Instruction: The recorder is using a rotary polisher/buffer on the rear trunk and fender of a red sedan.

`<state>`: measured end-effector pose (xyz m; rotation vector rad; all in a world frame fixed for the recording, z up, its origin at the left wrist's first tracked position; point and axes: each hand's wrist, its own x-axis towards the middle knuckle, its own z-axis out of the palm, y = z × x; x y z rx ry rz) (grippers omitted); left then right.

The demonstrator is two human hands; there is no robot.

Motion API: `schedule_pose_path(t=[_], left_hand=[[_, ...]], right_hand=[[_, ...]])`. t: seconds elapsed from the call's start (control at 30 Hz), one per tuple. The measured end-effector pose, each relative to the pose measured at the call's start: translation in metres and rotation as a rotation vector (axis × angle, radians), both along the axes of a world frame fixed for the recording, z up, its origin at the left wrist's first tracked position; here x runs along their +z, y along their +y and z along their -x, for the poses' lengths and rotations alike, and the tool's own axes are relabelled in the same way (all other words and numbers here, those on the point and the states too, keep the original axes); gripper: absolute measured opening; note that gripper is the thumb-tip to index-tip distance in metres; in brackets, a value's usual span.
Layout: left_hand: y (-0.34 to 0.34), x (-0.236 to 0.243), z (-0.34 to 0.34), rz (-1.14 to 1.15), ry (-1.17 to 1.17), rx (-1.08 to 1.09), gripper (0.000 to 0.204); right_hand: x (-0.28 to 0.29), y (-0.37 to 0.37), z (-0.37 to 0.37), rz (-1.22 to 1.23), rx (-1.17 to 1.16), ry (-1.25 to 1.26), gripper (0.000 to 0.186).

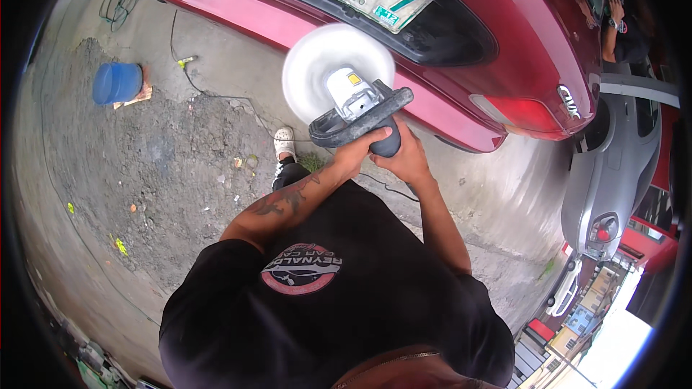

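Hands [408, 158] grip polisher [359, 103]; blurred pad [308, 75] by bumper [245, 23]

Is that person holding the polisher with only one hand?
No, the left hand and the right hand are both wrapped around the polisher.

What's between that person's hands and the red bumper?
The head view shows a polisher with a blurred white pad there, held by the left hand and right hand.
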<state>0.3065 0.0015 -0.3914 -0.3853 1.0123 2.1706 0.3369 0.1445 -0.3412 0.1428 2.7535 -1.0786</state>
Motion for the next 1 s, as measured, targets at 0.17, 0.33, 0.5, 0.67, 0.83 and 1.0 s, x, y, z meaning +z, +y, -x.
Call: schedule_pose_path(t=[0.17,0.33,0.5,0.67,0.83,1.0], left_hand=[[-0.026,0.008,0.028,0.052,-0.096,0.026,0.061],[-0.052,0.004,0.046,0.035,-0.096,0.055,0.063],[-0.07,0.0,0.062,-0.015,-0.074,0.201,0.06],[-0.09,-0.012,0.087,0.056,-0.15,0.255,0.06],[-0.108,-0.014,0.104,-0.008,-0.069,0.326,0.06],[-0.12,-0.028,0.114,-0.027,-0.036,0.362,0.06]], right_hand=[[0.003,-0.024,0.033,-0.041,0.035,-0.095,0.097],[0.0,-0.048,0.055,0.006,0.056,-0.088,0.101],[-0.006,-0.07,0.073,-0.051,0.097,-0.03,0.103],[-0.005,-0.093,0.106,-0.024,0.128,-0.071,0.099],[-0.008,-0.113,0.128,-0.016,0.156,-0.087,0.102],[-0.016,-0.127,0.14,-0.063,0.168,-0.008,0.101]])
